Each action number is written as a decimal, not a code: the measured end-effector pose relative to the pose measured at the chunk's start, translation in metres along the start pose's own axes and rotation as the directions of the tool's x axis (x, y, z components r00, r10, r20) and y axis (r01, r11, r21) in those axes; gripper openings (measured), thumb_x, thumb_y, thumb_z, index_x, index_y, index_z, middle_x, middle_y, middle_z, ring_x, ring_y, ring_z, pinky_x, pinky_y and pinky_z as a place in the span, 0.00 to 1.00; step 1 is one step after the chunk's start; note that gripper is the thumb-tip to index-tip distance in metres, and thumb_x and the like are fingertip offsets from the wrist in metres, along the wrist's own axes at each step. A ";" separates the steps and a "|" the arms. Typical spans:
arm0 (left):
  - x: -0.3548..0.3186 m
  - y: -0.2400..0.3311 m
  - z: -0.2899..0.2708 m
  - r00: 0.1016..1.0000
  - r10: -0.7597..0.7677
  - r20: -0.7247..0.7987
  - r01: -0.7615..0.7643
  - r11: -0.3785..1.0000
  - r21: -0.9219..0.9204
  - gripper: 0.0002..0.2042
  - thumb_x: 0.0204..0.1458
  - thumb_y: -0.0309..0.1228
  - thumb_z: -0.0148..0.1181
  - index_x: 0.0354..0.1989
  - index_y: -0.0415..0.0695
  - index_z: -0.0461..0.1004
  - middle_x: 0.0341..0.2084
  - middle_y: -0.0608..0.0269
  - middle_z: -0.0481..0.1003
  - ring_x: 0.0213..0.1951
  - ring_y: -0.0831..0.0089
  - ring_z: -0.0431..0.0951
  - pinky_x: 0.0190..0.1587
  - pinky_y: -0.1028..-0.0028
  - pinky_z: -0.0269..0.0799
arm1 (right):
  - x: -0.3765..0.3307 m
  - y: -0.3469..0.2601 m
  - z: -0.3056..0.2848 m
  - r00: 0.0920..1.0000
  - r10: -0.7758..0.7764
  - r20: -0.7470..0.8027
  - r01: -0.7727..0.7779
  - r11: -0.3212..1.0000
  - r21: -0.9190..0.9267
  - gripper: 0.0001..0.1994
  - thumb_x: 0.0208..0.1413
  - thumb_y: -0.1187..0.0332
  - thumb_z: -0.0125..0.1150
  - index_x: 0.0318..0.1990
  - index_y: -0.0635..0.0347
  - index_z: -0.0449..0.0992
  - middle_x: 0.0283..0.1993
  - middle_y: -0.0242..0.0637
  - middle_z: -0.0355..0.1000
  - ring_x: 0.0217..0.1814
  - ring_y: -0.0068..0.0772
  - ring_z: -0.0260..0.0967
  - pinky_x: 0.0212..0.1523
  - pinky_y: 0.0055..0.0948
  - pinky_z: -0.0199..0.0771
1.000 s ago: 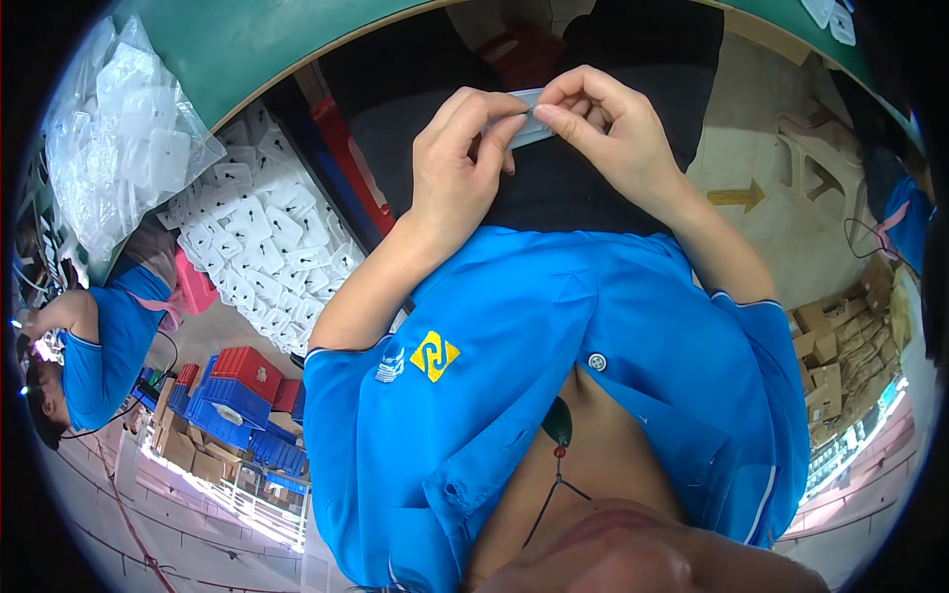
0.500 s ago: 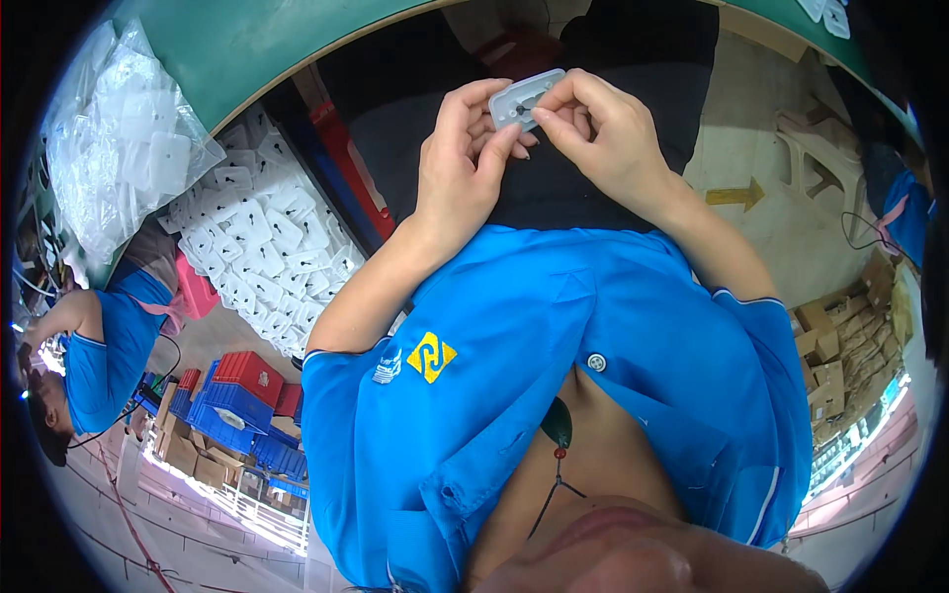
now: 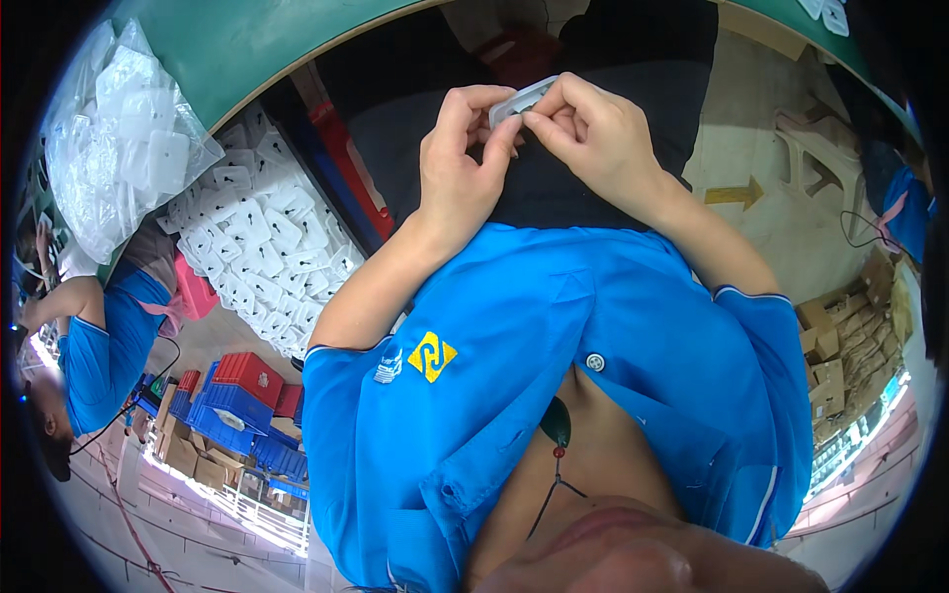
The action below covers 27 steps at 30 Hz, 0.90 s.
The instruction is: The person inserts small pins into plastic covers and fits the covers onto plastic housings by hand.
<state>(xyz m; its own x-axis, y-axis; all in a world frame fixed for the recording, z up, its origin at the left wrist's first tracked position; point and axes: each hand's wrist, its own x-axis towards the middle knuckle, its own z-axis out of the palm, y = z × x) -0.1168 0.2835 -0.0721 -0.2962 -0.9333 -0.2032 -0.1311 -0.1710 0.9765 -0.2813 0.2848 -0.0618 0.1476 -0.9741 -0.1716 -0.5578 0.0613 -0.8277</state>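
Both my hands meet over my dark lap, close to my blue shirt. Between them is a small flat white plastic piece [image 3: 521, 100], pale grey-white and roughly rectangular. My left hand [image 3: 461, 163] pinches its lower left end with thumb and fingers. My right hand [image 3: 593, 133] grips its right side, fingers curled over the top edge. Most of the piece is hidden by my fingers.
A green table edge [image 3: 237, 49] curves across the top left. A clear bag of white plastic pieces [image 3: 119, 158] lies on it. A box of several more white pieces [image 3: 257, 247] sits below. A person in blue [image 3: 94, 346] works at the left. Blue and red crates [image 3: 237, 395] and cardboard boxes [image 3: 840, 336] stand around.
The white piece has turned in my fingers, from edge-on to showing its flat face. Both hands stay together at the same place, with the fingers shifted along its edges.
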 end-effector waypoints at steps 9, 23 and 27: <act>-0.003 0.002 -0.003 0.999 0.005 0.041 -0.003 0.999 -0.042 0.11 0.52 0.20 0.54 0.43 0.36 0.64 0.35 0.57 0.72 0.31 0.78 0.74 0.33 0.82 0.70 | 0.008 0.001 -0.014 0.995 -0.075 -0.066 0.066 0.991 -0.119 0.12 0.43 0.61 0.65 0.29 0.57 0.71 0.25 0.32 0.67 0.27 0.31 0.68 0.26 0.27 0.65; 0.007 0.038 -0.020 0.999 0.047 -0.019 -0.050 0.971 -0.234 0.13 0.53 0.16 0.48 0.47 0.36 0.62 0.32 0.52 0.73 0.29 0.74 0.75 0.31 0.79 0.73 | 0.014 0.004 -0.016 0.991 -0.089 0.098 0.049 0.935 0.351 0.12 0.48 0.63 0.64 0.34 0.59 0.70 0.23 0.30 0.65 0.21 0.20 0.61 0.23 0.23 0.60; 0.031 0.058 -0.045 0.968 0.186 -0.168 -0.213 0.965 -0.156 0.10 0.54 0.18 0.49 0.44 0.31 0.63 0.30 0.50 0.73 0.27 0.70 0.77 0.29 0.78 0.73 | 0.020 -0.017 -0.035 0.983 -0.181 -0.024 0.173 0.885 0.432 0.15 0.47 0.71 0.65 0.41 0.62 0.69 0.23 0.25 0.63 0.20 0.10 0.55 0.22 0.12 0.54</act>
<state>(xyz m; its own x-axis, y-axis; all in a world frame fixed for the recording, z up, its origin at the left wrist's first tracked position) -0.0915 0.2302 -0.0189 -0.1518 -0.9884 -0.0028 0.0841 -0.0158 0.9963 -0.2969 0.2565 -0.0325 0.2267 -0.9739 -0.0062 -0.1154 -0.0205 -0.9931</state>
